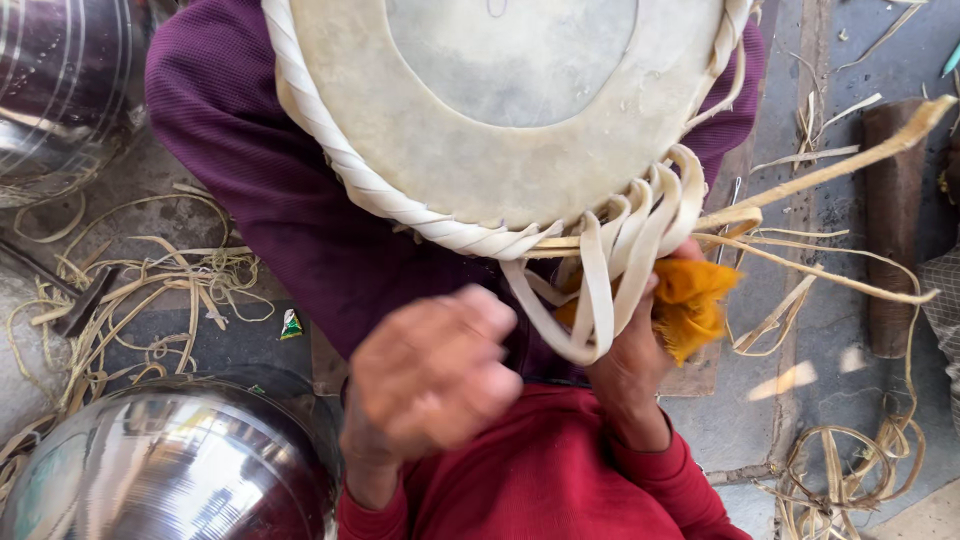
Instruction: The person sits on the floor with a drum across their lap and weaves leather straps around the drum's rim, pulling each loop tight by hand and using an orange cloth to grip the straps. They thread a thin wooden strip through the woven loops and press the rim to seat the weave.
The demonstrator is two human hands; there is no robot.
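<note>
A round drum head (420, 140) of pale hide, edged with a braided white rim (330, 150), rests on my lap over maroon cloth (270, 190). Flat hide straps (600, 290) loop down from its near edge. My right hand (625, 375) sits under those loops, pressed against them and gripping a yellow cloth (690, 305). My left hand (430, 380) is a blurred fist just left of the straps, fingers curled, with nothing visible in it. Long loose strap ends (830, 165) trail off to the right.
A shiny steel bowl (170, 470) stands at the lower left, and another steel vessel (60, 80) at the upper left. Strap scraps (150, 280) litter the floor on both sides. A brown wooden block (893, 210) lies at the right.
</note>
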